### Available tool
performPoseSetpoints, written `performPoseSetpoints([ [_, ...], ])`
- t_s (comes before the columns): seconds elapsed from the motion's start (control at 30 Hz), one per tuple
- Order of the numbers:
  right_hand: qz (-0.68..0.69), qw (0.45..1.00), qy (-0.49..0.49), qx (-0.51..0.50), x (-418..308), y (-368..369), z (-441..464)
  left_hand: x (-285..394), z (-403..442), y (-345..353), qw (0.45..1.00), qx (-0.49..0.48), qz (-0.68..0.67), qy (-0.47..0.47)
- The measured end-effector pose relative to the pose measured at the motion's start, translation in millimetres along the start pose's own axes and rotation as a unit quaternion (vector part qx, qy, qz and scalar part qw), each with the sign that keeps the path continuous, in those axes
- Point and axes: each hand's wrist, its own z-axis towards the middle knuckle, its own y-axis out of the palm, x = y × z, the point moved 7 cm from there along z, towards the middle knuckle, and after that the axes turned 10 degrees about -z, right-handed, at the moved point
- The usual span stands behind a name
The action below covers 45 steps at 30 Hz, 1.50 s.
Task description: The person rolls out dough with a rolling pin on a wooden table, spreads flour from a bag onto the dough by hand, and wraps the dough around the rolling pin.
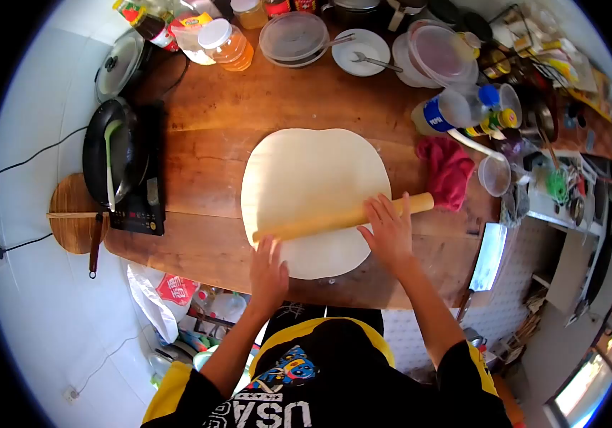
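Note:
A wide, flat sheet of dough (313,171) lies on the wooden table. Across its lower half rests a wooden rolling pin (334,220), slightly tilted, its right end reaching past the dough's edge. My left hand (269,274) touches the pin's left end with its fingertips, the fingers stretched forward. My right hand (389,234) lies on the pin towards its right end, fingers spread over the wood. Neither hand wraps round the pin. The dough shows above and below the pin, with a smooth surface and an uneven rounded outline.
A black pan (115,153) sits on an induction cooker (138,217) at left. A red cloth (446,171) lies right of the dough, a cleaver (489,257) at the table's right edge. Jars, a plate (361,53) and lidded bowls line the back; bottles (434,114) stand back right.

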Motion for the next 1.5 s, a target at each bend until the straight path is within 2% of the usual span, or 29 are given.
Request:
performPoseSetpoints([
  [0.03,0.000,1.000,0.008,0.009,0.4,1.7,1.5,-4.9,-13.1,-2.5,1.000,0.001,0.005,0.011],
  [0.1,0.057,0.990,-0.128,-0.025,-25.1,21.2,-5.2,-51.5,-47.3,-10.1,0.987,0.064,-0.062,-0.137],
  [0.13,0.051,0.991,-0.125,-0.011,-28.2,26.7,-9.4,-82.2,-63.1,-7.9,0.982,0.129,-0.017,-0.139],
  [0.17,0.022,0.991,-0.133,-0.022,-30.7,36.4,-13.2,-82.4,-63.6,-20.6,0.982,0.140,-0.019,-0.124],
  [0.23,-0.016,0.991,-0.133,-0.024,-33.1,35.3,-27.3,-99.5,-71.0,-30.7,0.962,0.048,-0.081,-0.258],
  [0.27,0.007,0.995,-0.098,-0.012,-28.5,26.5,-40.1,-123.1,-78.9,-27.2,0.965,0.049,-0.082,-0.242],
  [0.33,0.032,0.999,0.014,0.002,-17.3,16.3,-80.0,-201.3,-93.8,4.8,0.942,0.063,-0.211,-0.255],
  [0.37,0.032,0.996,0.085,0.005,-7.2,14.4,-104.3,-210.4,-93.4,6.1,0.944,0.064,-0.212,-0.246],
  [0.47,0.035,0.963,0.267,0.009,30.8,13.3,-164.6,-229.5,-87.4,23.2,0.855,0.082,-0.376,-0.349],
  [0.5,0.043,0.944,0.326,-0.001,43.3,15.9,-182.7,-216.1,-79.9,23.5,0.853,0.083,-0.381,-0.345],
  [0.53,0.053,0.936,0.343,0.062,56.2,24.5,-199.2,-195.6,-71.9,22.1,0.820,0.098,-0.438,-0.356],
  [0.57,0.050,0.939,0.335,0.063,64.9,33.4,-206.1,-180.7,-64.4,20.8,0.782,0.116,-0.492,-0.366],
  [0.63,0.038,0.903,0.428,0.014,90.5,54.2,-224.6,-184.3,-47.0,39.0,0.766,0.115,-0.520,-0.361],
  [0.7,0.003,0.915,0.402,0.041,99.5,53.3,-230.0,-188.5,-34.7,58.4,0.744,0.119,-0.552,-0.358],
  [0.8,-0.029,0.911,0.409,0.034,108.8,47.8,-223.6,-189.3,-11.9,79.4,0.759,0.051,-0.539,-0.362],
  [0.87,-0.066,0.910,0.410,0.006,111.0,41.2,-213.8,-195.4,-0.9,82.6,0.826,0.161,-0.391,-0.373],
  [0.9,-0.103,0.901,0.421,-0.029,111.1,37.0,-202.9,-178.2,2.2,73.9,0.819,0.175,-0.397,-0.375],
  [0.93,-0.123,0.902,0.415,-0.007,105.8,26.3,-185.2,-148.4,-1.2,46.9,0.845,0.197,-0.310,-0.389],
  [0.97,-0.125,0.908,0.400,-0.006,96.6,22.8,-156.0,-122.7,-4.3,21.8,0.862,0.213,-0.219,-0.404],
  [1.0,-0.089,0.953,0.287,0.034,73.5,17.0,-109.2,-114.3,-1.9,11.7,0.865,0.217,-0.187,-0.413],
  [1.07,0.060,0.991,0.110,0.051,25.4,17.4,-20.6,-115.6,2.8,16.5,0.839,0.236,-0.219,-0.438],
  [1.13,0.083,0.996,-0.040,-0.010,-48.9,22.5,74.4,-113.8,-0.7,21.0,0.809,0.211,-0.295,-0.463],
  [1.17,0.102,0.989,-0.105,-0.036,-81.8,17.9,113.7,-118.2,-6.9,31.3,0.802,0.205,-0.299,-0.474],
  [1.23,0.037,0.968,-0.249,0.008,-138.0,15.8,172.9,-114.9,2.3,37.7,0.861,0.263,-0.298,-0.317],
  [1.33,-0.035,0.893,-0.448,-0.011,-185.3,33.8,226.9,-79.9,-1.7,15.1,0.852,0.214,-0.343,-0.333],
  [1.37,-0.030,0.889,-0.456,-0.026,-188.1,42.6,243.0,-73.2,-5.8,9.4,0.844,0.211,-0.348,-0.349],
  [1.43,0.007,0.817,-0.571,-0.081,-200.5,52.3,251.4,-63.3,-11.0,10.0,0.817,0.167,-0.425,-0.352],
  [1.47,-0.032,0.784,-0.586,-0.201,-202.6,59.9,255.9,-64.9,-13.7,14.5,0.811,0.167,-0.429,-0.361],
  [1.5,-0.028,0.779,-0.590,-0.209,-207.6,56.3,261.3,-64.2,-16.7,17.2,0.802,0.182,-0.450,-0.347],
])
